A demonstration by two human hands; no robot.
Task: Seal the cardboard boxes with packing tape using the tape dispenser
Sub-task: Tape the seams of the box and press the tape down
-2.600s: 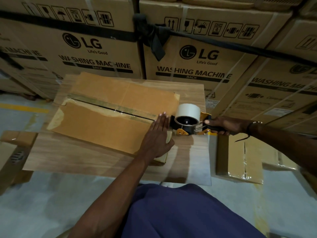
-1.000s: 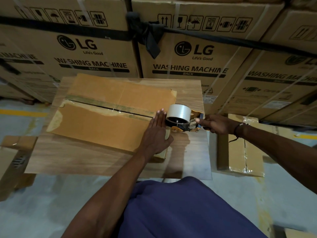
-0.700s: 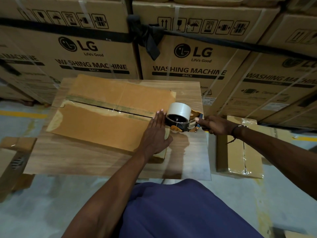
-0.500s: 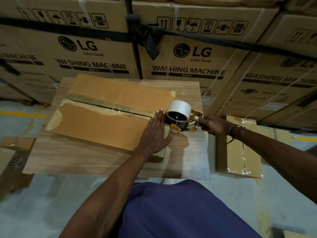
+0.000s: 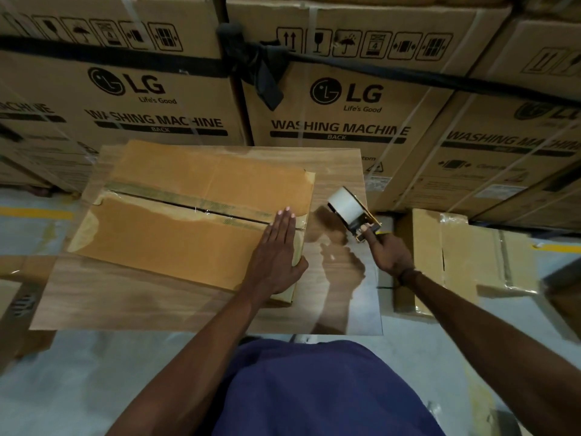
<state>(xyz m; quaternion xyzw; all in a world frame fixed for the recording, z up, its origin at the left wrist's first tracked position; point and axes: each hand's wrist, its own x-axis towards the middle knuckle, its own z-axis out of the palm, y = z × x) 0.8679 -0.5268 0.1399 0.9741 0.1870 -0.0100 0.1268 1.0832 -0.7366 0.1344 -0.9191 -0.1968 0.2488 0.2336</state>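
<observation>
A flat brown cardboard box (image 5: 176,237) lies on a wooden tabletop (image 5: 151,303), its two top flaps meeting along a dark centre seam with old tape residue. My left hand (image 5: 276,253) presses flat on the box's right end, fingers straight and reaching the seam. My right hand (image 5: 388,250) grips the handle of a yellow-and-black tape dispenser (image 5: 355,212) carrying a white tape roll. The dispenser is lifted off the box and tilted, to the right of the box's end, above the table.
Large LG washing machine cartons (image 5: 339,99) bound with a black strap stand right behind the table. A smaller taped cardboard box (image 5: 456,259) sits on the floor to the right. More flat cardboard (image 5: 19,294) lies at the left. Grey concrete floor (image 5: 94,379) in front.
My right hand has pulled the dispenser away from the box's right end, to the right and upward, and tilted it. My left hand stays pressed on the box.
</observation>
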